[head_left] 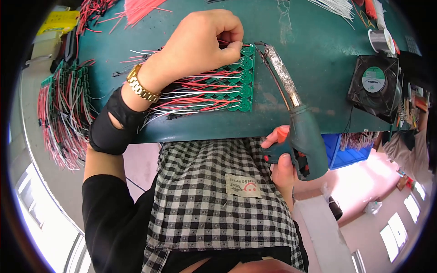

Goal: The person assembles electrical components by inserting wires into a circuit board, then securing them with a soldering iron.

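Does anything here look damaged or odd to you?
Mostly wear. The metal barrel of the soldering gun in the right hand is mottled with pale and brownish patches. The black sleeve on the left arm has a gap showing skin, and the green tabletop bears pale scuffs.

Teal soldering gun (307, 132) beside wired boards (246, 86).

The green bench (314, 54) carries wired circuit boards (246, 91), a black fan (357, 86), a spool (380, 42), pinkish wires (139, 9) and white wires (336, 8)
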`<action>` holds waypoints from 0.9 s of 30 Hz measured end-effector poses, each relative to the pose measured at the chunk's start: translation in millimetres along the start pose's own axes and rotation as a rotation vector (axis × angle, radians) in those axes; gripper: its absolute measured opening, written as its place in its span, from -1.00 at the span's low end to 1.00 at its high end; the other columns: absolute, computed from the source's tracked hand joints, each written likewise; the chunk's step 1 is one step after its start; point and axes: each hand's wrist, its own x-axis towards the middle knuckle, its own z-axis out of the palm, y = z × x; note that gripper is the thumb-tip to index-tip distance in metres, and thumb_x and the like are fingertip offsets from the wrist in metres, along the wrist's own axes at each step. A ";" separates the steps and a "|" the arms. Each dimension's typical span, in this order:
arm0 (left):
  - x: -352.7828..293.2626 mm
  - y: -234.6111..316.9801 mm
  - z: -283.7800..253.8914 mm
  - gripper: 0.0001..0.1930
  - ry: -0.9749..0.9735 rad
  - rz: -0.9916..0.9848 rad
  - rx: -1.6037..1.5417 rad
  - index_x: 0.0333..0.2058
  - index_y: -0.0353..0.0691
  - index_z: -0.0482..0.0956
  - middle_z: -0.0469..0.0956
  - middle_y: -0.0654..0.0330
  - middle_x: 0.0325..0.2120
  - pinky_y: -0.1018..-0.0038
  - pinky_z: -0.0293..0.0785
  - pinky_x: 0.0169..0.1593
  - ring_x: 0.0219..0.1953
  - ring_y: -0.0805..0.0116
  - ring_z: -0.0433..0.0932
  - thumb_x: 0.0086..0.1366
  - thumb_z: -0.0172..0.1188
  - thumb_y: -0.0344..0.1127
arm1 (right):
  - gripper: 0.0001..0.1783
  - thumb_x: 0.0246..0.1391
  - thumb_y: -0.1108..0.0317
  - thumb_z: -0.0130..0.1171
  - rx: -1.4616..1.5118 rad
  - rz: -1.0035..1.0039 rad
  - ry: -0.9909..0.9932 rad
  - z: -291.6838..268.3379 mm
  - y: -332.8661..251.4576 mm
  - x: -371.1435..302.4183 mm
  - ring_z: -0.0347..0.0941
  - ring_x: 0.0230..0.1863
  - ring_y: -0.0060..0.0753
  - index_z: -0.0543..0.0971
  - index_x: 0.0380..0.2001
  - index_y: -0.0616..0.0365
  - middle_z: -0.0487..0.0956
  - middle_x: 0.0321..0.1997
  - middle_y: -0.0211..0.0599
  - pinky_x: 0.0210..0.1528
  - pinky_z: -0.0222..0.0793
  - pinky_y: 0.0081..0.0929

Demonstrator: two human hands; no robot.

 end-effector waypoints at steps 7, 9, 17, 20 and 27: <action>-2.0 3.2 -3.5 -0.92 -0.037 -0.030 0.002 -0.55 -0.32 0.43 0.35 0.32 -0.62 0.68 0.33 -0.50 -0.58 0.62 0.36 -0.01 0.16 -0.54 | -0.48 -0.05 0.15 0.12 -0.100 0.025 -0.003 0.5 -4.5 2.8 0.41 -0.35 -0.46 0.34 -0.10 0.29 0.45 -0.32 -0.29 -0.29 0.32 -0.52; -0.3 2.5 -1.5 -0.92 -0.028 -0.017 -0.012 -0.55 -0.32 0.44 0.36 0.31 -0.62 0.67 0.33 -0.51 -0.59 0.61 0.37 -0.02 0.17 -0.54 | -0.49 -0.06 0.17 0.12 -0.113 0.033 -0.033 -1.4 -3.9 4.1 0.41 -0.36 -0.46 0.34 -0.09 0.29 0.44 -0.32 -0.29 -0.28 0.33 -0.50; 7.2 11.6 -9.6 -0.92 -0.030 -0.005 0.013 -0.59 -0.30 0.47 0.42 0.11 -0.65 0.47 0.38 -0.52 -0.61 0.26 0.45 -0.07 0.19 -0.46 | -0.56 -0.05 0.23 0.09 -0.156 0.070 -0.098 -9.3 -4.2 4.3 0.41 -0.30 -0.48 0.35 -0.13 0.26 0.40 -0.27 -0.31 -0.31 0.34 -0.50; -0.8 4.5 -1.4 -0.93 -0.008 0.000 0.023 -0.57 -0.31 0.46 0.40 0.20 -0.64 0.57 0.36 -0.51 -0.60 0.43 0.42 -0.05 0.18 -0.49 | -0.56 -0.02 0.17 0.06 -0.129 0.096 -0.083 -8.9 0.0 2.5 0.41 -0.33 -0.48 0.35 -0.13 0.25 0.41 -0.28 -0.31 -0.31 0.33 -0.49; 7.0 4.6 -7.1 -0.92 -0.012 0.061 0.025 -0.60 -0.31 0.47 0.42 0.10 -0.65 0.47 0.38 -0.52 -0.62 0.26 0.45 -0.07 0.19 -0.46 | -0.39 -0.03 0.02 0.16 -0.091 -0.088 0.137 7.7 9.7 0.5 0.39 -0.43 -0.34 0.34 -0.11 0.34 0.41 -0.36 -0.10 -0.47 0.38 -0.46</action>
